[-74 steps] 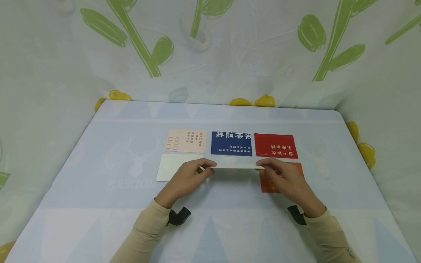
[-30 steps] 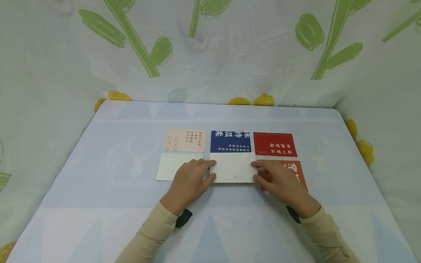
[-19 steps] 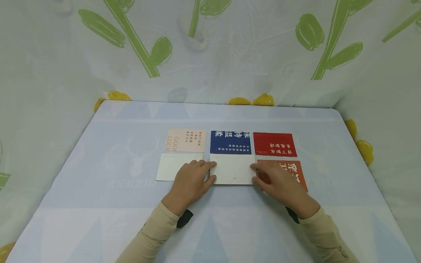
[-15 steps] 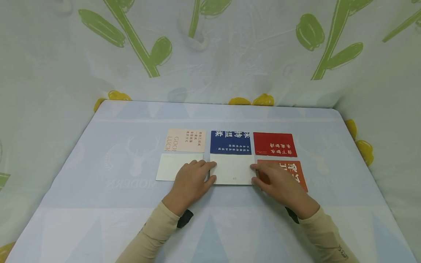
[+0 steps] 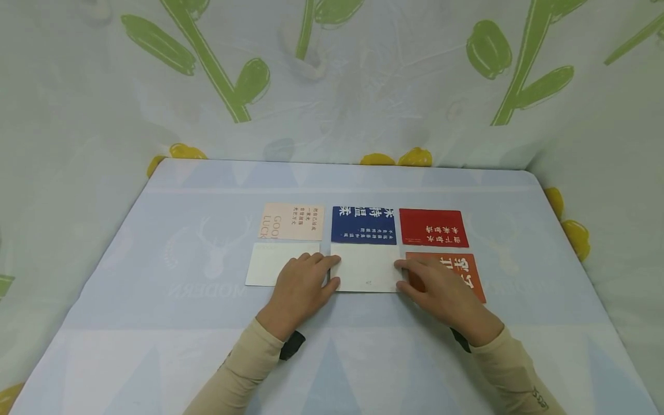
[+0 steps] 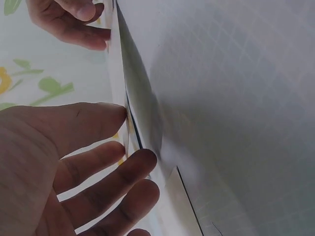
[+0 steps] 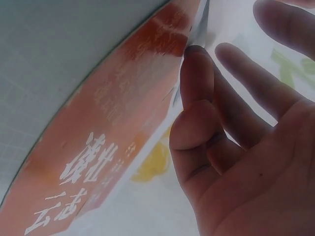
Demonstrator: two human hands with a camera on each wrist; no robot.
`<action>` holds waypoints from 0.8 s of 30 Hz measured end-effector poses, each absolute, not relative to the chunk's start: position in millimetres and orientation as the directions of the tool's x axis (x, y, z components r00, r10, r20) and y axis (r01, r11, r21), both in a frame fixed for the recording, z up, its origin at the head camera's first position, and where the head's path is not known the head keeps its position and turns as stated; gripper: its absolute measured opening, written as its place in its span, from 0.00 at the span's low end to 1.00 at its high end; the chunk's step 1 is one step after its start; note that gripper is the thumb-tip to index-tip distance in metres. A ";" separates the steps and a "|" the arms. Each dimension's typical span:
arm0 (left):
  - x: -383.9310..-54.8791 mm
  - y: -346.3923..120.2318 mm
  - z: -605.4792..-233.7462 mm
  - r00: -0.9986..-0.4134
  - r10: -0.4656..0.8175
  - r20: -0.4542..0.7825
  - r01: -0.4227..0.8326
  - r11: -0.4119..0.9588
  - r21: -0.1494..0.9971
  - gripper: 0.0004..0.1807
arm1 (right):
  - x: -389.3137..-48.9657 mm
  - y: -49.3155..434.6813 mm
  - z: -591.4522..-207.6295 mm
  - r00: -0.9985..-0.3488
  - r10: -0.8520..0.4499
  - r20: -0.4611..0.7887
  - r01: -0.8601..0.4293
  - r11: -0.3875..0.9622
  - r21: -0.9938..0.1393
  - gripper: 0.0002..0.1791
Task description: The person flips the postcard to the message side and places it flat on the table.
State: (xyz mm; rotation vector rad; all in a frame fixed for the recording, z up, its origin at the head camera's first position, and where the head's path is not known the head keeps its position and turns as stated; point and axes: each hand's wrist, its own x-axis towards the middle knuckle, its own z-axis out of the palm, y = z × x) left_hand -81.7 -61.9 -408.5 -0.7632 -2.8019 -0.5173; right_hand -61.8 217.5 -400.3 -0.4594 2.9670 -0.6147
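A white card [image 5: 365, 268] with a tiny mark near its lower edge lies face-on in the front middle spot, just below a blue card [image 5: 364, 225]. My left hand [image 5: 300, 288] holds its left edge, with thumb and forefinger tips spread along it. The right hand [image 5: 445, 288] holds the right edge the same way, partly covering an orange card [image 5: 469, 271]. In the left wrist view the white card [image 6: 142, 108] shows nearly edge-on, with shadow beneath it. Another white card [image 5: 267, 259] lies left, partly behind the left hand.
A beige "GOOD LUCK" card [image 5: 292, 222] and a red card [image 5: 433, 227] lie in the back row, either side of the blue one. Light-blue patterned cloth covers the table [image 5: 155, 276]. Leaf-print fabric [image 5: 378, 86] hangs behind and at both sides.
The white card was raised edge-on to the head camera; it has tilted down flat and shifted slightly towards me, exposing more of the blue card. Both hands came down with it and are now nearly still.
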 end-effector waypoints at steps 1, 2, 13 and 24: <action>-81.7 -61.9 -408.3 -0.850 0.453 0.270 0.519 0.808 0.279 0.19 | -61.8 217.6 -400.3 -0.952 -0.307 -0.012 -0.277 0.874 -0.400 0.28; -81.7 -61.9 -408.1 -0.851 0.452 0.268 0.517 0.810 0.278 0.18 | -61.9 217.6 -400.3 -0.951 -0.309 -0.010 -0.280 0.873 -0.400 0.28; -81.8 -62.2 -409.1 -0.866 0.429 0.258 0.492 0.823 0.285 0.12 | -60.8 217.6 -399.1 -0.951 -0.309 0.012 -0.289 0.874 -0.390 0.28; -81.9 -61.7 -409.3 -0.857 0.436 0.275 0.507 0.810 0.295 0.12 | -60.7 217.6 -399.9 -0.954 -0.298 0.009 -0.278 0.876 -0.395 0.27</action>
